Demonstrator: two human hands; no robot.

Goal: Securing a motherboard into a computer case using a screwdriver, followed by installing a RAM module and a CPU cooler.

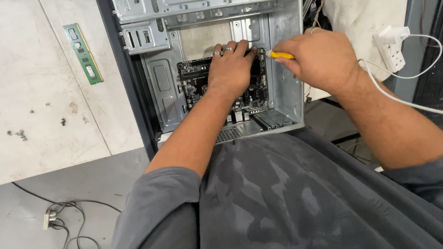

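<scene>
— Well, both hands were inside the open computer case point(284, 88), which lay on its side at the near edge of the surface point(17, 110). What did the left hand point(233, 69) do there?

— It rested flat on the black motherboard point(193, 80) at the floor of the case, fingers point(234, 47) spread and pressed down along the board's far edge. Nothing was gripped; it looked like a steadying hold.

— And the right hand point(317, 59)?

— Closed around a yellow-handled screwdriver point(280, 54), the handle poking out leftward toward the board's far right corner. The tip was hidden behind the left hand, so I couldn't tell whether it sat in a screw.

— So which step was that, in your judgement?

— Board fastening, I'd say: one hand pinned the motherboard, the other worked a corner screw. Tightening or loosening, the picture didn't tell.

— What did the next move call for?

— Keeping the driver straight on the screw head and the board from shifting. The case wall crowded that corner, so the wrist had little room.

— Anything else around?

— A green memory stick point(83, 53) lay well apart on the surface to the left, and a white power adapter point(390, 44) with its cable sat to the right.
</scene>
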